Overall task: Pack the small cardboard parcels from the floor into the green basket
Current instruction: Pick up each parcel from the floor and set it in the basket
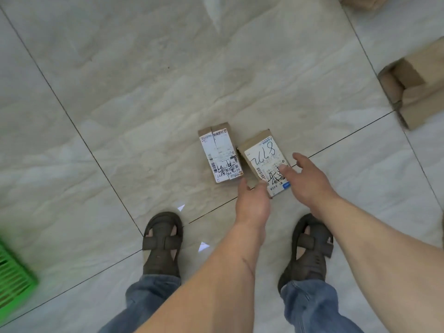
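Note:
Two small cardboard parcels with white shipping labels lie side by side on the tiled floor in front of my feet. The left parcel [220,153] lies flat and untouched. The right parcel [263,157], marked with large handwritten digits, is tilted. My left hand [252,203] touches its near left corner with thumb and fingers spread. My right hand [306,176] reaches over its near right edge with straight fingers, the fingertips on the label. Neither hand has closed around it. A corner of the green basket [14,272] shows at the lower left edge.
A larger open cardboard box [418,85] lies on its side at the right edge. Another brown carton [362,1] peeks in at the top right. My feet in dark sandals [163,243] stand just behind the parcels. Pale floor tiles stretch to the left and ahead.

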